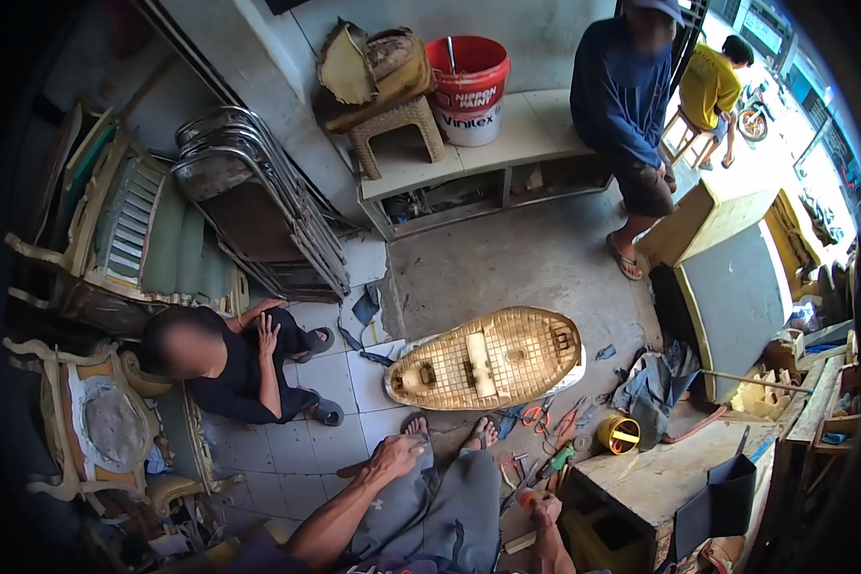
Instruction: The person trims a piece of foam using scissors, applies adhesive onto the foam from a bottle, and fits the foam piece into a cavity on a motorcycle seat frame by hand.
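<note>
Over the thigh in grey trousers, my left hand (395, 459) is closed, with a dark blade-like piece (351, 471) sticking out beside it; what the fingers hold is hard to make out. My right hand (542, 509) is lower right, its fingers curled round a small orange-red handle (526, 497). Beyond my feet a tan motorcycle seat base (488, 359) with a gridded underside lies on the floor, a pale block (479, 364) across its middle. Orange-handled scissors (537, 415) and a green-handled tool (556, 463) lie to the right of my feet.
One person (249, 368) sits at left; another (631, 105) sits on the bench (545, 120). Folded chairs (258, 201) lean at back left. At right are a grey-and-yellow cushion (737, 287), a yellow container (619, 434) and a low wooden table (631, 478).
</note>
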The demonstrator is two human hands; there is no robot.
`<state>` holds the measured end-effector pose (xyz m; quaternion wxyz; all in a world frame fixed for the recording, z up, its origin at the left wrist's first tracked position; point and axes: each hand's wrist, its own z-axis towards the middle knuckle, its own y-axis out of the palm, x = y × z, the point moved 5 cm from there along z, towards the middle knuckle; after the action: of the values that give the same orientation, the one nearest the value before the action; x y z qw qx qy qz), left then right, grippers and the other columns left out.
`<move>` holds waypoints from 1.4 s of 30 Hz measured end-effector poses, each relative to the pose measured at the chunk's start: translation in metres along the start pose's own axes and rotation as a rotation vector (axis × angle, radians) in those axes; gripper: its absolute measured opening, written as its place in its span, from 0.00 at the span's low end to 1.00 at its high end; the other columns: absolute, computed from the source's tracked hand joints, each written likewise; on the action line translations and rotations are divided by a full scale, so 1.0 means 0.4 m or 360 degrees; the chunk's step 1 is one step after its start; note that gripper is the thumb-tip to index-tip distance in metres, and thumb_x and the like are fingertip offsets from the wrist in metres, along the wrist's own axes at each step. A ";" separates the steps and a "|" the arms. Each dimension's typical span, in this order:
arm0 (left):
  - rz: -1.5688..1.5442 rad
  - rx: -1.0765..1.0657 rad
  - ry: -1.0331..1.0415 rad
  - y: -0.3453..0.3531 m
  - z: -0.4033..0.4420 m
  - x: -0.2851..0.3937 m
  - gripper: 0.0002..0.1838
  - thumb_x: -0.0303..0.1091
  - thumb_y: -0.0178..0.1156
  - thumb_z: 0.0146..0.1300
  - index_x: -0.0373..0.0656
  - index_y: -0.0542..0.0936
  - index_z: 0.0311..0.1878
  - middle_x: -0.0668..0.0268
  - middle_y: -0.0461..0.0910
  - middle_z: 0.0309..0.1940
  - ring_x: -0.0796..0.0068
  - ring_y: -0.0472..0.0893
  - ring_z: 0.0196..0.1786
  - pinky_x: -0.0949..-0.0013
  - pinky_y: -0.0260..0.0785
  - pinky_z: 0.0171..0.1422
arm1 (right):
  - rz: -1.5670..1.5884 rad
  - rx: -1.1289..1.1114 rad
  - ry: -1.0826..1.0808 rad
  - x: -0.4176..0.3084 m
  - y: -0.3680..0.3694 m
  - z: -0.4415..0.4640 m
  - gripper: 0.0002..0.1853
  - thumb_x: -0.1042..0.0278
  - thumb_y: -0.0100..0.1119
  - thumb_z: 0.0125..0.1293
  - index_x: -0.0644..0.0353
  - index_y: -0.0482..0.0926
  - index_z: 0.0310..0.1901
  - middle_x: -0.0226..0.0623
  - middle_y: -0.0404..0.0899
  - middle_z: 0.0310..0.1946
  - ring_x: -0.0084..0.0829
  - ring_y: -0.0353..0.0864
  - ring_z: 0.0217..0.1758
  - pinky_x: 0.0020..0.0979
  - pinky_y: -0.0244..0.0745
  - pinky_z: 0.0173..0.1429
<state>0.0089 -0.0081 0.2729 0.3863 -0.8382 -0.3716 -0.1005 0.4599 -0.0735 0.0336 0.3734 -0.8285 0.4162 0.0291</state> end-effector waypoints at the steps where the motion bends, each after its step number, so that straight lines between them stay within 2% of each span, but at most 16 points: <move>1: -0.0023 0.0077 0.0172 0.020 0.053 0.002 0.14 0.37 0.60 0.67 0.44 0.85 0.52 0.51 0.85 0.45 0.49 0.84 0.49 0.56 0.76 0.55 | -0.0062 -0.0019 0.0001 0.007 0.012 0.022 0.19 0.63 0.71 0.47 0.69 0.80 0.36 0.52 0.80 0.33 0.41 0.83 0.34 0.36 0.78 0.39; 4: -0.0146 0.0049 0.0355 0.089 0.247 0.033 0.13 0.35 0.62 0.66 0.39 0.86 0.49 0.50 0.85 0.42 0.47 0.84 0.46 0.56 0.76 0.53 | -0.0266 0.0051 -0.0195 0.120 0.069 0.178 0.17 0.67 0.70 0.48 0.68 0.80 0.38 0.55 0.76 0.40 0.49 0.81 0.42 0.44 0.77 0.47; 6: -0.0168 -0.0030 0.0377 0.163 0.400 0.014 0.15 0.35 0.63 0.66 0.38 0.85 0.52 0.49 0.85 0.43 0.49 0.84 0.46 0.57 0.76 0.52 | -0.0146 0.0190 -0.0081 0.023 0.042 0.207 0.14 0.70 0.68 0.51 0.65 0.80 0.39 0.51 0.73 0.39 0.51 0.77 0.44 0.46 0.74 0.50; 8: -0.0285 0.0090 0.0722 0.230 0.561 0.018 0.15 0.34 0.62 0.67 0.37 0.84 0.54 0.50 0.85 0.43 0.52 0.85 0.47 0.58 0.76 0.52 | -0.0175 0.0387 -0.0145 0.031 0.070 0.297 0.15 0.68 0.68 0.51 0.65 0.79 0.39 0.51 0.72 0.40 0.51 0.77 0.43 0.47 0.73 0.48; 14: -0.0245 -0.0918 0.0672 0.412 0.932 0.040 0.14 0.36 0.58 0.71 0.36 0.85 0.50 0.52 0.84 0.40 0.57 0.86 0.44 0.59 0.77 0.50 | -0.0117 0.0905 -0.0486 0.036 0.144 0.563 0.13 0.71 0.63 0.58 0.67 0.75 0.42 0.50 0.68 0.40 0.52 0.75 0.42 0.45 0.72 0.48; 15: -0.0194 -0.0672 0.1019 0.456 0.986 0.015 0.14 0.37 0.59 0.71 0.36 0.85 0.49 0.51 0.84 0.41 0.56 0.86 0.44 0.58 0.76 0.50 | -0.0050 0.0989 -0.0500 0.031 0.148 0.591 0.13 0.71 0.63 0.59 0.67 0.75 0.43 0.49 0.68 0.40 0.52 0.74 0.44 0.45 0.72 0.50; 19: -0.0152 -0.0793 0.0966 0.553 1.094 0.001 0.17 0.40 0.62 0.69 0.34 0.84 0.50 0.50 0.85 0.40 0.55 0.86 0.46 0.58 0.77 0.51 | 0.0034 0.1334 -0.0593 0.048 0.140 0.692 0.16 0.67 0.61 0.64 0.66 0.76 0.50 0.49 0.70 0.46 0.49 0.74 0.50 0.45 0.70 0.57; 22: -0.0275 -0.0825 0.1126 0.601 1.115 -0.025 0.18 0.43 0.60 0.69 0.37 0.85 0.48 0.51 0.84 0.29 0.62 0.83 0.32 0.57 0.74 0.40 | -0.0047 0.1691 -0.0742 0.079 0.142 0.725 0.23 0.63 0.62 0.67 0.65 0.75 0.60 0.52 0.73 0.51 0.50 0.74 0.55 0.46 0.69 0.61; 24: 0.0051 -0.1027 0.0976 0.593 1.105 -0.026 0.19 0.46 0.62 0.70 0.40 0.85 0.53 0.54 0.88 0.37 0.65 0.86 0.40 0.60 0.77 0.45 | -0.0021 0.1825 -0.0567 0.105 0.144 0.732 0.25 0.60 0.63 0.69 0.64 0.74 0.64 0.53 0.73 0.54 0.51 0.73 0.57 0.45 0.68 0.63; 25: 0.0073 -0.0978 0.1025 0.583 1.113 -0.030 0.18 0.45 0.62 0.70 0.41 0.86 0.53 0.54 0.88 0.37 0.65 0.86 0.39 0.60 0.77 0.45 | 0.0133 0.1801 -0.0484 0.110 0.142 0.729 0.27 0.58 0.63 0.71 0.64 0.73 0.66 0.53 0.73 0.60 0.47 0.74 0.63 0.41 0.67 0.67; 28: 0.0144 -0.0879 0.1222 0.561 1.071 0.011 0.17 0.44 0.62 0.69 0.44 0.86 0.53 0.54 0.88 0.37 0.66 0.86 0.38 0.60 0.76 0.42 | 0.0636 0.1721 -0.0455 0.130 0.141 0.680 0.24 0.59 0.65 0.70 0.64 0.77 0.61 0.46 0.76 0.56 0.39 0.76 0.60 0.37 0.69 0.66; 30: 0.0272 -0.0917 0.1213 0.556 1.023 0.056 0.18 0.46 0.62 0.68 0.44 0.86 0.52 0.54 0.88 0.35 0.65 0.86 0.35 0.59 0.74 0.40 | 0.0569 0.1732 -0.0596 0.147 0.169 0.643 0.19 0.66 0.65 0.69 0.66 0.78 0.57 0.45 0.78 0.53 0.39 0.78 0.56 0.36 0.73 0.61; 32: 0.0293 -0.0902 0.1237 0.589 1.017 0.082 0.19 0.47 0.62 0.68 0.41 0.86 0.50 0.57 0.85 0.26 0.66 0.85 0.30 0.59 0.73 0.36 | 0.0419 0.1768 -0.0679 0.151 0.181 0.613 0.18 0.66 0.65 0.70 0.66 0.79 0.56 0.44 0.78 0.53 0.38 0.78 0.56 0.36 0.73 0.61; 35: 0.0244 -0.0919 0.1299 0.627 1.045 0.104 0.19 0.48 0.62 0.68 0.39 0.85 0.43 0.59 0.85 0.26 0.69 0.86 0.31 0.60 0.75 0.37 | 0.0391 0.1768 -0.0667 0.159 0.191 0.603 0.20 0.63 0.64 0.72 0.66 0.77 0.59 0.45 0.77 0.53 0.37 0.78 0.57 0.35 0.73 0.62; 38: 0.0624 -0.0632 0.1388 0.694 1.146 0.078 0.21 0.47 0.60 0.69 0.33 0.83 0.43 0.53 0.85 0.28 0.59 0.86 0.34 0.56 0.75 0.41 | 0.0630 0.1597 -0.0536 0.157 0.189 0.604 0.22 0.61 0.62 0.74 0.67 0.76 0.62 0.45 0.77 0.54 0.35 0.78 0.57 0.35 0.73 0.62; 42: 0.0402 -0.0521 0.1371 0.706 1.229 0.029 0.18 0.43 0.62 0.68 0.35 0.84 0.48 0.50 0.85 0.30 0.56 0.85 0.33 0.52 0.76 0.43 | 0.0969 0.1418 -0.0745 0.151 0.204 0.646 0.23 0.59 0.60 0.75 0.66 0.75 0.64 0.42 0.76 0.57 0.31 0.78 0.57 0.32 0.73 0.61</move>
<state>0.1568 0.2331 -0.2184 0.3773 -0.8087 -0.0521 -0.4484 0.5090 0.0217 -0.2227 0.7424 -0.4064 0.5140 0.1396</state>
